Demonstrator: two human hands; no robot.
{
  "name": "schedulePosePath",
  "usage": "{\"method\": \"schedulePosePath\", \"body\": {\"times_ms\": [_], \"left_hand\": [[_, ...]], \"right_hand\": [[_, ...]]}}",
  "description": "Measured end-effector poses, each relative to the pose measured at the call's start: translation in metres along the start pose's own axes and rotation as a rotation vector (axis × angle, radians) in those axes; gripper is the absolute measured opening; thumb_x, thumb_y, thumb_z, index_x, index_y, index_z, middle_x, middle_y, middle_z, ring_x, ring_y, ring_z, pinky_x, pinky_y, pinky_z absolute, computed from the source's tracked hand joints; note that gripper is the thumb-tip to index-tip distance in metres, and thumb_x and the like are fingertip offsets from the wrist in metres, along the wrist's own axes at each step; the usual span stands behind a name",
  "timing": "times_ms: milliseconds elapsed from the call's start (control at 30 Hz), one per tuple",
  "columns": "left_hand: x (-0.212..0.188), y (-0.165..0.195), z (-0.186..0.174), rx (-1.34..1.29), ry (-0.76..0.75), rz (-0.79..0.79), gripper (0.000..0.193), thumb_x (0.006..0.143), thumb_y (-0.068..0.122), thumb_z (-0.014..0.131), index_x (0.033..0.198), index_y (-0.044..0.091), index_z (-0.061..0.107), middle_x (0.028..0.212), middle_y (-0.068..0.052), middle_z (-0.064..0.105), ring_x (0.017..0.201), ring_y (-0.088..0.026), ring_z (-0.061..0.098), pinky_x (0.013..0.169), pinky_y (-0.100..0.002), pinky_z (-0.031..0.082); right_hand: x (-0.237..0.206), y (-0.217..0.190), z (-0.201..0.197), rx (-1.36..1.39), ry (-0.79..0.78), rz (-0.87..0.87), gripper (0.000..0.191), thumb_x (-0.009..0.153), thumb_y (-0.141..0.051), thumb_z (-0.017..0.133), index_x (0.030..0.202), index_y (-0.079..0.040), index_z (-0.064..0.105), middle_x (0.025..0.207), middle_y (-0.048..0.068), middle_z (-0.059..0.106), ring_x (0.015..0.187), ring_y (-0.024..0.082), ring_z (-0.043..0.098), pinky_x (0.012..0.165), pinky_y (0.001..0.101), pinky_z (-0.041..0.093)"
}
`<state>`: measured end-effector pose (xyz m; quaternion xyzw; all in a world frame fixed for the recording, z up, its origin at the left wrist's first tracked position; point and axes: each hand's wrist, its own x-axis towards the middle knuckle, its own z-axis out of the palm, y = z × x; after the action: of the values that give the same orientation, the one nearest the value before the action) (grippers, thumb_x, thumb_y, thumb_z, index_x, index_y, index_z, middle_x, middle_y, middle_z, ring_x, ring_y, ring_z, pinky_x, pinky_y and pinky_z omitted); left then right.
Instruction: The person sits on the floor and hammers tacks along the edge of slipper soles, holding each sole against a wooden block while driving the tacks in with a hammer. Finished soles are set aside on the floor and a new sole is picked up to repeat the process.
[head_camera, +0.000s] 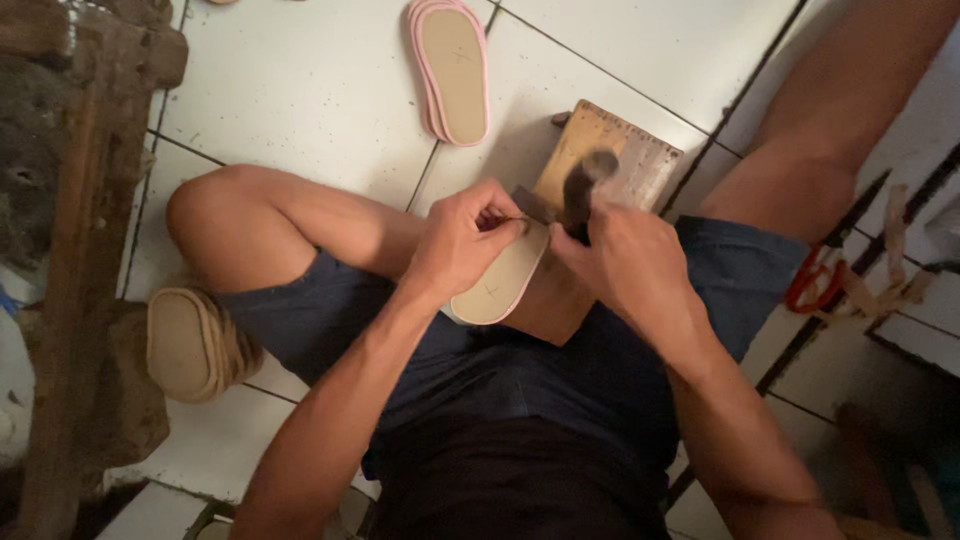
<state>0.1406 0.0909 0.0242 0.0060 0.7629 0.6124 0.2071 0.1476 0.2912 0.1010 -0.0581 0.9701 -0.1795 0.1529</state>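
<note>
Now left hand (462, 240) grip pinches beige sole (500, 282); right hand (618, 258) clasps dark tool (580, 195).

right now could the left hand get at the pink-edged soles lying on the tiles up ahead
Probably not at once: the left hand is pinching the beige sole on the lap, and the pink-edged soles lie beyond the raised knee, though the tiled floor between looks unobstructed.

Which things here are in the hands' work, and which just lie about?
In hand:
- left hand, pinching the edge of the beige sole
- right hand, its grip closed on a dark-handled tool
- wooden block just beyond the hands

Lying about:
- pink-edged soles, stacked on the tiled floor
- beige stack by the knee
- red-handled scissors
</note>
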Motion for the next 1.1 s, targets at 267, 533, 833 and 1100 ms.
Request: {"method": "schedulePosePath", "body": {"times_ms": [267,533,833,1100], "left_hand": [[-0.004,0.0,-0.001,0.116,-0.026,-0.002,0.02,0.088,0.014,0.078,0.098,0.002,0.067,0.081,-0.005,0.07,0.072,-0.013,0.068,0.067,-0.03,0.055],[0.0,-0.003,-0.003,-0.026,0.0,-0.076,0.02,0.084,0.013,0.08,0.094,0.001,0.068,0.083,-0.01,0.075,0.075,-0.015,0.07,0.069,-0.032,0.058],[-0.001,0.005,0.0,0.059,-0.012,-0.059,0.017,0.086,0.014,0.079,0.094,0.002,0.069,0.082,-0.008,0.076,0.075,-0.015,0.073,0.069,-0.032,0.058],[-0.008,0.007,-0.013,0.084,-0.146,0.012,0.019,0.089,0.013,0.073,0.103,0.003,0.065,0.088,-0.01,0.074,0.082,-0.014,0.074,0.074,-0.031,0.057]], "right_hand": [[0.005,0.005,-0.009,-0.078,-0.037,0.015,0.036,0.092,-0.039,0.072,0.092,-0.003,0.068,0.071,0.021,0.069,0.071,0.042,0.068,0.066,0.0518,0.054],[-0.006,0.002,-0.008,-0.022,-0.032,-0.034,0.038,0.089,-0.04,0.07,0.091,-0.003,0.069,0.074,0.02,0.07,0.07,0.043,0.068,0.062,0.0523,0.054],[0.0,0.002,0.001,-0.025,0.024,-0.068,0.037,0.093,-0.038,0.07,0.083,-0.002,0.068,0.072,0.019,0.069,0.068,0.042,0.068,0.064,0.0505,0.055],[0.009,0.006,-0.012,-0.081,0.002,-0.115,0.033,0.09,-0.036,0.072,0.097,-0.004,0.069,0.073,0.018,0.07,0.067,0.042,0.067,0.058,0.0524,0.053]]}}
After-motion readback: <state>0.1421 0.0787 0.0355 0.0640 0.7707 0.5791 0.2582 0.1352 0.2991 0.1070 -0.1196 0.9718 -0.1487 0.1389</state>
